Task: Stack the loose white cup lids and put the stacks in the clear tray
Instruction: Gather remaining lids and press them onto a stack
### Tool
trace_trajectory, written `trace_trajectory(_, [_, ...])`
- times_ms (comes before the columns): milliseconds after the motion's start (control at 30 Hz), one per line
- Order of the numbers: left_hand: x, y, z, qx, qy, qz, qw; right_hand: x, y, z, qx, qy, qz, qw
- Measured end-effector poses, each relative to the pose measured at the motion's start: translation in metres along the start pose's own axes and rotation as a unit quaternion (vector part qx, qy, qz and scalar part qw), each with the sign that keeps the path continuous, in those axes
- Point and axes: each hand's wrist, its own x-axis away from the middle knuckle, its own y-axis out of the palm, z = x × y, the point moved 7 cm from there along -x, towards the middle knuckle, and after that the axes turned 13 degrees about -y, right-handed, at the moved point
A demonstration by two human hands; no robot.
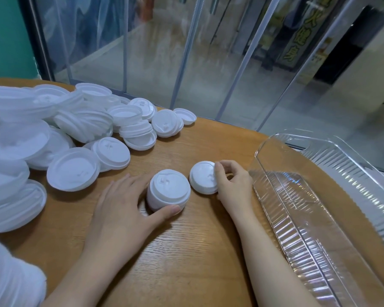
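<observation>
A short stack of white cup lids [167,190] stands on the wooden table [186,251] in the middle. My left hand [124,204] curls round its left and near side, thumb on the front. Just right of it a smaller stack of lids [203,177] sits tilted; my right hand [233,185] pinches its right edge with fingertips and thumb. A big heap of loose white lids [60,134] covers the left of the table. The clear tray [315,207] lies at the right with nothing inside it.
Clear plastic strip curtains [186,52] hang just beyond the table's far edge. A teal wall [7,36] stands at the back left. White cloth [11,278] fills the lower left corner. Bare wood shows between my forearms.
</observation>
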Motion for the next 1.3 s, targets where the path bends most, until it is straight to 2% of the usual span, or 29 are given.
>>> trace_trajectory(167, [0.000,0.000,0.000,-0.003,0.001,-0.001,1.000,0.000,0.000,-0.001,0.018,-0.006,-0.026,0.999])
trace_trajectory(267, [-0.001,0.000,-0.001,0.000,-0.003,-0.002,1.000,-0.001,-0.003,-0.004,0.046,-0.041,-0.048,0.997])
trace_trajectory(400, [-0.001,0.000,-0.001,0.006,-0.010,-0.007,1.000,0.008,0.001,-0.012,0.096,-0.088,-0.181,0.975])
trace_trajectory(500, [-0.001,0.001,-0.003,0.002,-0.009,-0.007,1.000,0.015,0.003,-0.016,0.109,-0.123,-0.228,0.960])
trace_trajectory(600, [-0.002,0.002,-0.004,0.002,-0.008,-0.006,1.000,0.013,0.003,-0.020,0.080,-0.130,-0.208,0.966])
trace_trajectory(700, [-0.002,0.002,-0.003,0.003,-0.005,-0.005,1.000,0.008,-0.008,-0.027,0.001,-0.114,-0.121,0.986])
trace_trajectory(800, [-0.002,0.002,-0.003,0.005,-0.005,-0.004,1.000,0.012,-0.012,-0.049,-0.084,-0.137,-0.076,0.984])
trace_trajectory(900, [-0.002,0.002,-0.003,-0.004,0.003,0.004,1.000,0.019,-0.005,-0.068,-0.117,-0.164,-0.092,0.975])
trace_trajectory(1033, [-0.003,0.004,-0.005,-0.011,0.001,0.002,1.000,0.021,-0.006,-0.075,-0.107,-0.188,-0.109,0.970])
trace_trajectory(1300, [-0.003,0.002,-0.003,-0.010,-0.001,0.001,1.000,0.034,0.017,-0.086,-0.072,-0.248,-0.205,0.944])
